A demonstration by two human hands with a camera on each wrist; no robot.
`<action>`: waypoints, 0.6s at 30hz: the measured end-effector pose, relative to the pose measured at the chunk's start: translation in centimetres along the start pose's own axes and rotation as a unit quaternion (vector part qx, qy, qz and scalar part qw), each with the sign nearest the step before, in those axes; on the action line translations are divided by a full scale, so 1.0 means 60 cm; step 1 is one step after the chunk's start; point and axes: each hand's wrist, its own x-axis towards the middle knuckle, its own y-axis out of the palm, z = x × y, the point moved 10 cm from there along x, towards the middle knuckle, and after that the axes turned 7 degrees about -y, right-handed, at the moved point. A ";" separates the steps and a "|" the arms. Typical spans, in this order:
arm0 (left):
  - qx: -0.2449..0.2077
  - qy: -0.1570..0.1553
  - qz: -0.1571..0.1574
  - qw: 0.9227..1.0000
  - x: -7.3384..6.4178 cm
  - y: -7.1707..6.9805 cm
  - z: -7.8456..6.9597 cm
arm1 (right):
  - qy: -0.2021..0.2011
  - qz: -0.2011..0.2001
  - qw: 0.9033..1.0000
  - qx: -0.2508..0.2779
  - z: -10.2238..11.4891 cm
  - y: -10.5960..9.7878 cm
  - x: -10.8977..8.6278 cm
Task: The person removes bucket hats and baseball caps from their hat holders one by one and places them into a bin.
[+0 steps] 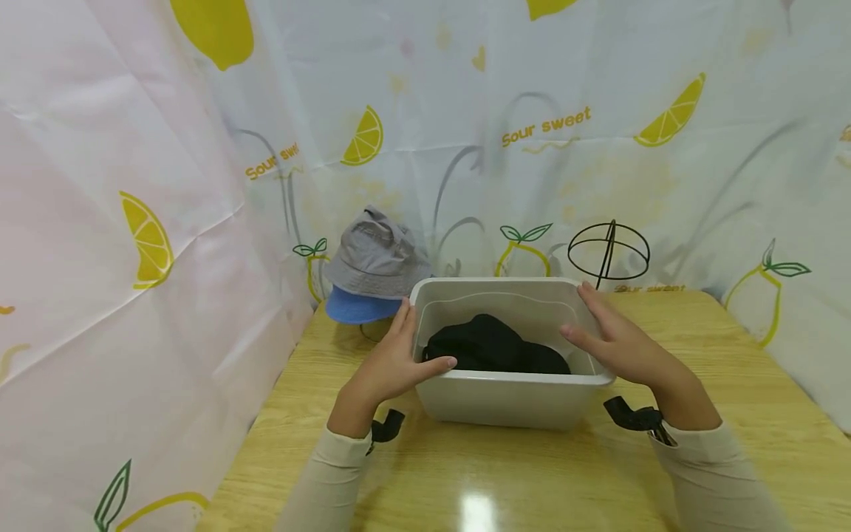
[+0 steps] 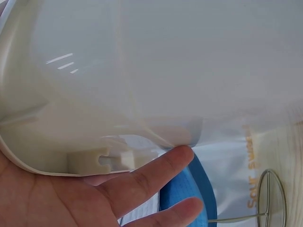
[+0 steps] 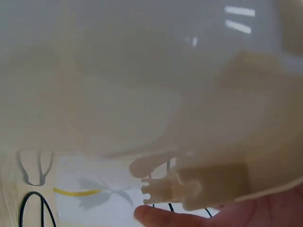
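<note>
An off-white plastic storage bin (image 1: 499, 403) stands in the middle of the head view, with a black cap (image 1: 482, 343) lying inside it. My left hand (image 1: 388, 362) holds the bin's left side, its thumb over the front rim and its fingers along the outer wall. On the other side, my right hand (image 1: 621, 343) grips the right rim, thumb reaching over the inside and fingers outside. Both wrist views show the bin's outer wall close up, with extended left fingers (image 2: 151, 182) beneath a moulded clip, and right fingertips (image 3: 147, 213) beside a similar clip.
Behind the bin at left, a grey bucket hat (image 1: 379, 255) sits over a blue hat (image 1: 359, 305) on a wire stand. A bare black wire hat stand (image 1: 608, 251) rises at the back right. The wooden table (image 1: 725, 355) meets a lemon-print curtain (image 1: 412, 89) behind and on both sides.
</note>
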 end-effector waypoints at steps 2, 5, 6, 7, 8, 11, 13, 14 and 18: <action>0.000 0.000 0.001 1.000 0.000 0.000 0.000 | 0.015 0.010 1.000 -0.005 -0.004 0.007 -0.002; 0.001 0.000 0.000 1.000 0.001 -0.001 -0.001 | 0.030 0.017 0.999 -0.008 -0.008 0.013 -0.004; 0.000 0.001 0.001 1.000 0.001 -0.001 -0.002 | 0.034 0.017 0.999 -0.011 -0.008 0.014 -0.005; 0.001 0.001 0.001 1.000 0.002 -0.001 -0.003 | 0.037 0.018 0.999 -0.014 -0.008 0.015 -0.005; 0.001 0.000 0.002 1.000 0.002 -0.001 -0.003 | 0.039 0.017 0.999 -0.019 -0.008 0.015 -0.006; -0.001 0.000 0.006 1.000 0.001 -0.001 -0.004 | 0.046 0.019 0.998 -0.038 -0.008 0.018 -0.008; -0.002 0.000 0.006 1.000 0.000 -0.001 -0.003 | 0.046 0.020 0.998 -0.046 -0.008 0.020 -0.009; -0.003 0.000 0.006 1.000 -0.001 -0.001 -0.003 | 0.046 0.021 0.998 -0.048 -0.007 0.021 -0.010; -0.006 0.000 0.002 1.000 -0.002 -0.001 -0.002 | 0.047 0.025 0.997 -0.059 -0.006 0.022 -0.012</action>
